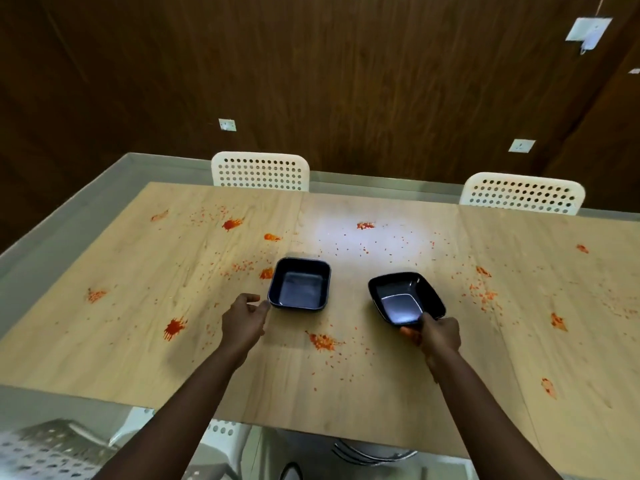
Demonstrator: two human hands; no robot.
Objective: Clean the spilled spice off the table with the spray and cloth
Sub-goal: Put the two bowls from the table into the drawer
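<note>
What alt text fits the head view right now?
The right hand grips a tilted black dish while the left hand touches a second, flat black dish on a wooden table scattered with red spice.

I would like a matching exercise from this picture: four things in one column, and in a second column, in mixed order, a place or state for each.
Things:
1. left dish
2. right dish
3. spilled spice
4. white chairs

Places or states:
A. scattered in red patches over the table
B. tilted, gripped at its near edge by the right hand
C. behind the table's far edge
D. flat on the table, left hand at its corner

Pairs: 1-D, 2-B, 3-A, 4-C
</note>
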